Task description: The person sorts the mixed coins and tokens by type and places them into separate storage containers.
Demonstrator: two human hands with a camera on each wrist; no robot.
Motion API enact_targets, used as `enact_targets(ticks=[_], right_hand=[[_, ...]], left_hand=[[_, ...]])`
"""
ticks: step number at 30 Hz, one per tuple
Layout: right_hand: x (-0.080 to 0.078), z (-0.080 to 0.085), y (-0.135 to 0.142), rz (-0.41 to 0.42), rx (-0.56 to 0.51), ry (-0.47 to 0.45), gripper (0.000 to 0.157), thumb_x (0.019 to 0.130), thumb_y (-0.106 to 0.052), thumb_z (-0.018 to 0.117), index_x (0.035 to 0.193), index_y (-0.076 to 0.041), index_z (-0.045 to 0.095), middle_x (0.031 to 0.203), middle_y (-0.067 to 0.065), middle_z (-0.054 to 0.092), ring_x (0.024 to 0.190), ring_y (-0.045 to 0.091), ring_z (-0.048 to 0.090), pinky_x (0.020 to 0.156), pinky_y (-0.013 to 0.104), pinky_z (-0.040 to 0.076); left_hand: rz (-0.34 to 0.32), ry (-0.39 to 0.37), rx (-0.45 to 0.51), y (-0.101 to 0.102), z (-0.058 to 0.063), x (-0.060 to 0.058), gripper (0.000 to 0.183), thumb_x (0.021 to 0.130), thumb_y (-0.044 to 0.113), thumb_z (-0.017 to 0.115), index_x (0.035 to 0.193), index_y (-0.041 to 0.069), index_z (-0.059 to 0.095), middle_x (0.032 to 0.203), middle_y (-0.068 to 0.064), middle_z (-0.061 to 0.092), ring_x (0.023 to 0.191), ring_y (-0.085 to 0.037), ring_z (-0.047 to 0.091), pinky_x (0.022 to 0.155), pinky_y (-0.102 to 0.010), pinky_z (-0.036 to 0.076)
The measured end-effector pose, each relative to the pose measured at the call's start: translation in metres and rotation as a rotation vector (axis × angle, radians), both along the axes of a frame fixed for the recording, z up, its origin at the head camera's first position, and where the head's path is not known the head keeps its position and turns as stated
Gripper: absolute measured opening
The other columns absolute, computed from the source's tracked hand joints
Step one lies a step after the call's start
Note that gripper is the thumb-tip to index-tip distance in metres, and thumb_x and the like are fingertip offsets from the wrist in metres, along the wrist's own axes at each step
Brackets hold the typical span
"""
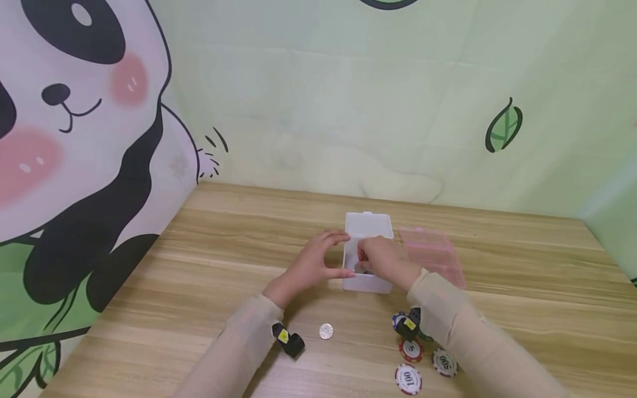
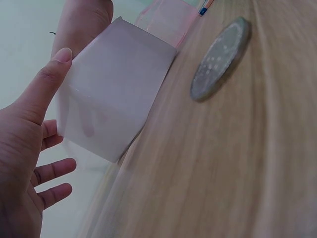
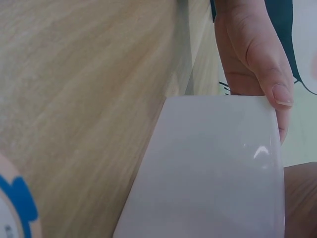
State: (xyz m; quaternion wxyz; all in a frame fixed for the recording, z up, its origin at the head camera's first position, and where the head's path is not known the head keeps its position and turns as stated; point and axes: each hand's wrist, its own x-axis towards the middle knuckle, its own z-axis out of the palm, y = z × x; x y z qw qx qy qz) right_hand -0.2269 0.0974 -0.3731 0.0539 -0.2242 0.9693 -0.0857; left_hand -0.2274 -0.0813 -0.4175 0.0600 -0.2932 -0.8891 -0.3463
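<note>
A white plastic box (image 1: 368,283) stands on the table with its hinged lid (image 1: 368,224) tipped back. At its left side is my left hand (image 1: 317,260), fingers spread and fairly straight. The left thumb (image 2: 49,79) touches the near rim, with the other fingers beside the box. My right hand (image 1: 385,257) reaches into the box from the right with curled fingers. A small silver-grey coin (image 1: 359,268) shows at its fingertips, mostly hidden by the hand and wall. Another silver coin (image 1: 325,331) lies flat on the table nearer me.
Right of the box lies a translucent pink tray (image 1: 438,257). Several poker chips rest near my right forearm: a 100 chip (image 1: 408,379), a 500 chip (image 1: 444,362) and a red chip (image 1: 411,350) among them. A cloth wall (image 1: 323,121) rises behind the wooden table (image 1: 239,221).
</note>
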Motion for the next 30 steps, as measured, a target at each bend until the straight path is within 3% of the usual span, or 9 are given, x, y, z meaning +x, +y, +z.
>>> enact_targets(ticks=[12, 30], right_hand=[[0.0, 0.001, 0.002, 0.016, 0.004, 0.022, 0.009, 0.079, -0.018, 0.064, 0.075, -0.012, 0.058, 0.067, -0.002, 0.06, 0.057, 0.012, 0.049, 0.048, 0.022, 0.036], [0.009, 0.018, 0.008, -0.035, -0.125, 0.007, 0.015, 0.082, -0.023, 0.064, 0.089, -0.01, 0.061, 0.08, 0.002, 0.065, 0.067, 0.012, 0.054, 0.059, 0.024, 0.044]], left_hand=[[-0.002, 0.024, 0.0, -0.001, -0.001, -0.001, 0.072, 0.065, 0.044, 0.076, 0.126, 0.016, 0.05, 0.133, 0.0, 0.047, 0.12, -0.019, 0.046, 0.1, -0.037, 0.039], [0.002, 0.022, -0.008, 0.001, 0.001, 0.001, 0.071, 0.066, 0.042, 0.076, 0.126, 0.015, 0.05, 0.134, -0.001, 0.046, 0.125, -0.02, 0.042, 0.104, -0.041, 0.035]])
